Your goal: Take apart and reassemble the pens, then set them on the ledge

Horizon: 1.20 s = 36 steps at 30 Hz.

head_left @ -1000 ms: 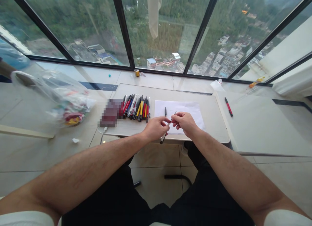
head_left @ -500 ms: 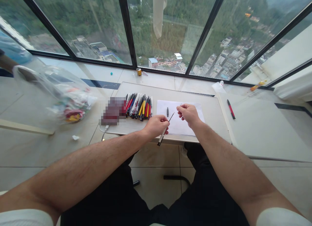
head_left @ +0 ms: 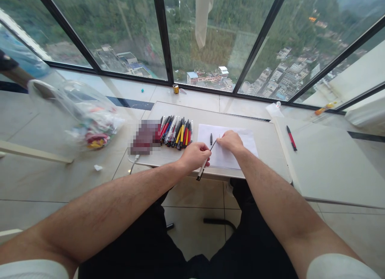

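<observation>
White slim pen (head_left: 202, 169) pinched by left hand (head_left: 195, 155); right hand (head_left: 230, 140) curled, grip unclear.

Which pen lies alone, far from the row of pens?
The red pen on the neighbouring surface at the right. It lies by itself, while the row of pens sits side by side left of the white paper.

Single head-worn view, looking forward and down, near the small table (head_left: 264, 150), windows beyond
</observation>
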{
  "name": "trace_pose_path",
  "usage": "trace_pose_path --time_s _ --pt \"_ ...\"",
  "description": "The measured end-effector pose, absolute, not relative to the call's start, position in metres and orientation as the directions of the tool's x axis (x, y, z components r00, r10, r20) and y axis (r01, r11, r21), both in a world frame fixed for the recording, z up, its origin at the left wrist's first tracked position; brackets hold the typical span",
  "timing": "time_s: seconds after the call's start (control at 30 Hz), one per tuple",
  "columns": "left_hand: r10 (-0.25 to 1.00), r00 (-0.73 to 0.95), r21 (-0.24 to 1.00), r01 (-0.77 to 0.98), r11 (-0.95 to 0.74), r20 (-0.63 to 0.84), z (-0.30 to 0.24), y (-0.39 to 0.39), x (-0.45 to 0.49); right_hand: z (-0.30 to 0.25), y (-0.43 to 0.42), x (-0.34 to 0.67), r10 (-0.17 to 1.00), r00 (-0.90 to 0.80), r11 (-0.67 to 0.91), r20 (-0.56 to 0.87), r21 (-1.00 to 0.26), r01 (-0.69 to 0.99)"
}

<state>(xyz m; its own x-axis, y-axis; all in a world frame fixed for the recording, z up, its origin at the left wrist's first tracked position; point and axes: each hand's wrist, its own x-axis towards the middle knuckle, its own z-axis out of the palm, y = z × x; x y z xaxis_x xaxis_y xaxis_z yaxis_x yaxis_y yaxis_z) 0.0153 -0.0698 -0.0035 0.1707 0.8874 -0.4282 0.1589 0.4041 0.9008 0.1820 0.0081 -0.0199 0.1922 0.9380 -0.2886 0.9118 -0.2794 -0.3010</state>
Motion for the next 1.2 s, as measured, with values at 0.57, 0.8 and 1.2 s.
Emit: trace_pose_path --time_s 0.57,0.8,1.2 --pt "0.876 0.170 0.891 0.142 0.431 -0.451 -0.004 -0.069 0.017 -0.020 0.007 0.181 0.930 0.229 -0.316 -0.289 -0.302 0.899" --pt "0.883 0.189 0.903 0.061 0.425 -0.429 0.005 -0.068 0.022 0.003 -0.015 0.194 0.934 0.047 -0.315 -0.355 -0.752 0.578" --pt "0.896 0.256 0.931 0.063 0.359 -0.363 0.000 -0.069 0.038 0.012 -0.048 0.198 0.928 -0.164 -0.305 -0.335 -0.934 0.184"
